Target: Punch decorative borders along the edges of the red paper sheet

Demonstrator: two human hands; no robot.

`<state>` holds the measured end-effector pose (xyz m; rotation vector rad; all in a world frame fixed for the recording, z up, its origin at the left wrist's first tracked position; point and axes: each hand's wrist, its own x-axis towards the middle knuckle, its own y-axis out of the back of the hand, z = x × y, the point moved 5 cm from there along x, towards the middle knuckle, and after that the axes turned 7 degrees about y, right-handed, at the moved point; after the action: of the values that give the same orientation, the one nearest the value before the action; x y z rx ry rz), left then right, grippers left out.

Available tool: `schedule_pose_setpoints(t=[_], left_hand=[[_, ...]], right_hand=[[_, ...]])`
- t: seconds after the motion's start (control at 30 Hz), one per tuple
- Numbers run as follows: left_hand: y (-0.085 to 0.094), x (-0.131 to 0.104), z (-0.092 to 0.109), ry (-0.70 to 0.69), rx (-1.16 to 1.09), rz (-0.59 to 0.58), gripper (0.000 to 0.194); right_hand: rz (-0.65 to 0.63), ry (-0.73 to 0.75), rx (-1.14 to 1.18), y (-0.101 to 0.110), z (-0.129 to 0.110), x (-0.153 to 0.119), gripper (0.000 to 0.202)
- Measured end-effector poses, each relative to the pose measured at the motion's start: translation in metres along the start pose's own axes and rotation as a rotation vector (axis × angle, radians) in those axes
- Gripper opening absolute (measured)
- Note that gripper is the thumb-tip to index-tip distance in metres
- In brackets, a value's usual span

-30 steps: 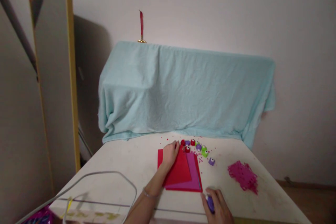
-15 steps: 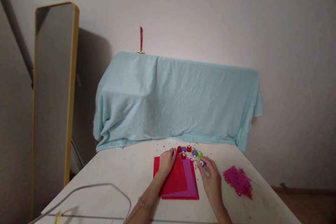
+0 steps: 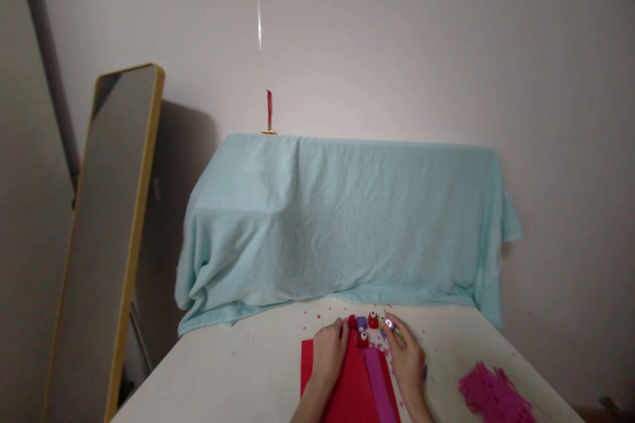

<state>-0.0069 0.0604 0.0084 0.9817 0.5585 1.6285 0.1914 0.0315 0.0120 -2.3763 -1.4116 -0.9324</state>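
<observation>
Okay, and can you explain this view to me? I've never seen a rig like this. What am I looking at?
There is no robot: these are a person's bare hands, seen from one camera worn on the head, looking forward and down. On the white table lie a red sheet, a magenta sheet, a pile of magenta strips and small pieces, some with eyes. The left hand is over the red sheet. The right hand has its fingers at a small eyed piece; I cannot tell whether it is gripped. Behind is a pale blue cloth.
</observation>
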Motion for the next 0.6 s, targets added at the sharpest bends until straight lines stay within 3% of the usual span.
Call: schedule_pose_setpoints(t=[0.2, 0.47, 0.6], left_hand=[[-0.001, -0.002, 0.008, 0.000, 0.031, -0.036, 0.040], [0.009, -0.004, 0.010, -0.001, 0.067, -0.057, 0.040], [0.012, -0.004, 0.013, 0.027, 0.098, -0.083, 0.041]], right_hand=[[-0.035, -0.038, 0.014, 0.001, -0.005, 0.000, 0.043], [-0.046, -0.097, -0.051, 0.002, 0.007, 0.001, 0.049], [0.054, -0.130, -0.068, 0.006, 0.012, 0.003, 0.053]])
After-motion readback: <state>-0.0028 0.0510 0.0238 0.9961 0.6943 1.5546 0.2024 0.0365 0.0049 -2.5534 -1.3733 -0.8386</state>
